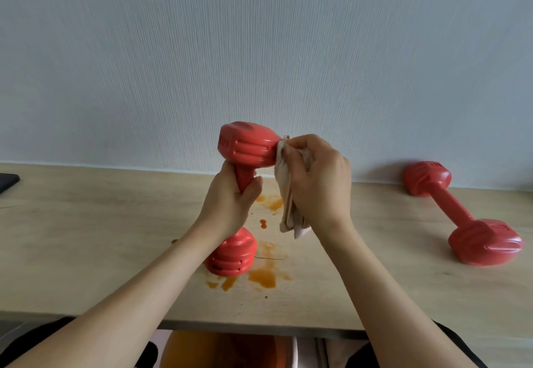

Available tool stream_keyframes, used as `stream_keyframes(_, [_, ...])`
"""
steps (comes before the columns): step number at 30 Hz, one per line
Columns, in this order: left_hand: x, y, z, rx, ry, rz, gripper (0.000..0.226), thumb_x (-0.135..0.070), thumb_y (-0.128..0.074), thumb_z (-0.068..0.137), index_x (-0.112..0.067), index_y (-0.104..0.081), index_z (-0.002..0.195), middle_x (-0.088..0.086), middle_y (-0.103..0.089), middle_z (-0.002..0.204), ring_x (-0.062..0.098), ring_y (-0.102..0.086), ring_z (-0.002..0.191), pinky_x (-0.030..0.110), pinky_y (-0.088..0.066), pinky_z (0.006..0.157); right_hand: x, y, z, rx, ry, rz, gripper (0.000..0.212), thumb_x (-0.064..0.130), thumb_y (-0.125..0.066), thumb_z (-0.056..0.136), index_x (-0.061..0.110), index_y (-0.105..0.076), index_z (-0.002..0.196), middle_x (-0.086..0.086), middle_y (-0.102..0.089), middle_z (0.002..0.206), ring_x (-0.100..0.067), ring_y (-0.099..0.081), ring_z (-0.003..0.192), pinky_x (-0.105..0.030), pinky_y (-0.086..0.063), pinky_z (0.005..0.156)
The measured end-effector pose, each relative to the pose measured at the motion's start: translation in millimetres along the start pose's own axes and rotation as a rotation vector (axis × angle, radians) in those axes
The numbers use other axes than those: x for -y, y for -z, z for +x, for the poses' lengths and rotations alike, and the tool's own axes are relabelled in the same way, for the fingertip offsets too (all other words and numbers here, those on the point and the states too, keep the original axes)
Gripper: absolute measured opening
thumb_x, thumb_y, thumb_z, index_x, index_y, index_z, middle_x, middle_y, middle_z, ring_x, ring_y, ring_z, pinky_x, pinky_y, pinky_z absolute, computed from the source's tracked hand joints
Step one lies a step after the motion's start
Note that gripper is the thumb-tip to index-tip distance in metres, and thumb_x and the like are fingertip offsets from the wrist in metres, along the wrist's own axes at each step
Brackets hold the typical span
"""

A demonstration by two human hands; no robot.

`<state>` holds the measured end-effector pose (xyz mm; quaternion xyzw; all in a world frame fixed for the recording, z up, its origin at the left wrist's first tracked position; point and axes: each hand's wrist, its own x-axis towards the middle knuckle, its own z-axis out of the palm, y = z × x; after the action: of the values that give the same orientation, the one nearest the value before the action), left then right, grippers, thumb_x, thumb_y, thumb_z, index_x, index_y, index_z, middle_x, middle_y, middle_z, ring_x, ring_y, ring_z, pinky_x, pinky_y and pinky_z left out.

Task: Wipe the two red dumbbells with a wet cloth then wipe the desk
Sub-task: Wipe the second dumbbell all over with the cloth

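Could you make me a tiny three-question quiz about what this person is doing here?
1. True or false: the left hand grips the upright dumbbell by its handle.
2. What does the right hand hold: A sponge, B cloth, C brush?
3. Fill in: the second dumbbell lies on the ___, which bears orange stains.

Key: 1 true; 2 B; 3 desk.

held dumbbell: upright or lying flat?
Upright. The left hand grips the handle of the held dumbbell, one head up, the other on the desk. The second dumbbell lies flat.
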<state>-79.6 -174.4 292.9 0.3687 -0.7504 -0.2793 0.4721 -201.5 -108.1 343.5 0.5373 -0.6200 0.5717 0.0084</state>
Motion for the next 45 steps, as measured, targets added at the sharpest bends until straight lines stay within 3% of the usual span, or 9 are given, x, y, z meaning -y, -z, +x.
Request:
stream_keyframes(5, [1,1,1,0.008,0.028,-0.007,0.020,-0.033,-0.051,0.078,-0.017,-0.046,0.090,-0.002,-0.054,0.067,0.019,-0.054,0.060,0.030,-0.041,0.057,5,-1,-2,-0.010,0.015,-0.022,0.014,0.026,-0.058,0.089,0.017,-0.067,0.084,0.001,-0.066,0.085,-0.018,-0.061,0.073,-0.033,-0.044,0.066])
stream_keyframes(9, [0,1,1,0.001,0.029,-0.030,0.021,-0.024,-0.054,0.081,-0.011,-0.049,0.097,0.006,-0.057,0.069,0.021,-0.054,0.061,0.022,-0.041,0.054,19,-2,-11,-0.058,0.142,-0.104,0.018,0.031,-0.059,0.085,0.016,-0.067,0.081,0.002,-0.065,0.084,-0.016,-0.059,0.065,-0.029,-0.043,0.057])
stream_keyframes(17, [-1,3,-2,0.034,0.017,-0.055,0.010,-0.029,-0.053,0.077,-0.024,-0.045,0.080,-0.007,-0.051,0.063,0.005,-0.050,0.055,0.019,-0.040,0.054,-8,-4,7,0.071,-0.177,0.099,0.012,0.020,-0.059,0.089,0.020,-0.068,0.081,0.001,-0.068,0.073,-0.018,-0.064,0.072,-0.039,-0.052,0.068])
stream_keyframes(21, [-2,6,-2,0.035,0.020,-0.043,0.010,-0.026,-0.054,0.081,-0.020,-0.046,0.082,-0.004,-0.051,0.064,0.019,-0.054,0.059,0.030,-0.044,0.056,-2,-4,1,0.062,-0.101,0.049,0.014,0.020,-0.056,0.090,0.018,-0.070,0.089,-0.001,-0.067,0.089,-0.018,-0.062,0.080,-0.036,-0.050,0.073])
stream_keyframes(25, [-1,7,-1,-0.012,0.040,-0.016,0.016,-0.022,-0.056,0.085,-0.012,-0.049,0.095,0.003,-0.056,0.069,0.017,-0.054,0.060,0.019,-0.040,0.054,21,-2,-15,0.028,0.162,-0.070,0.029,0.037,-0.049,0.086,0.018,-0.071,0.090,0.001,-0.064,0.091,-0.015,-0.061,0.071,-0.027,-0.046,0.062])
stream_keyframes(31, [-4,3,-3,-0.011,0.035,0.002,0.024,-0.006,-0.058,0.086,-0.023,-0.042,0.080,-0.004,-0.050,0.063,0.008,-0.049,0.055,0.013,-0.038,0.051,8,2,-5,0.009,-0.002,-0.027,0.015,0.025,-0.059,0.089,0.018,-0.072,0.091,0.001,-0.065,0.093,-0.017,-0.062,0.079,-0.026,-0.041,0.066])
stream_keyframes(34, [-3,1,0,-0.012,0.031,0.024,0.013,-0.007,-0.058,0.086,-0.015,-0.047,0.089,0.002,-0.055,0.067,0.008,-0.050,0.055,0.014,-0.038,0.051,14,-1,-8,-0.044,0.123,-0.119,0.019,0.031,-0.057,0.087,0.021,-0.073,0.088,0.000,-0.063,0.088,-0.016,-0.060,0.067,-0.027,-0.043,0.057])
stream_keyframes(38, [0,2,2,-0.036,0.019,0.027,0.022,-0.008,-0.060,0.087,-0.006,-0.048,0.105,0.013,-0.061,0.078,0.024,-0.057,0.067,0.020,-0.040,0.056,23,-9,-12,-0.067,0.242,-0.209,0.018,0.033,-0.060,0.087,0.020,-0.073,0.083,-0.001,-0.062,0.089,-0.018,-0.059,0.059,-0.026,-0.044,0.049])
stream_keyframes(45, [-4,1,1,-0.023,0.027,0.031,0.020,-0.005,-0.057,0.085,-0.019,-0.042,0.084,-0.004,-0.049,0.064,0.004,-0.049,0.054,0.011,-0.036,0.049,6,-1,-1,-0.044,0.098,-0.144,0.021,0.032,-0.055,0.088,0.022,-0.074,0.088,0.000,-0.061,0.090,-0.022,-0.061,0.068,-0.035,-0.050,0.060])
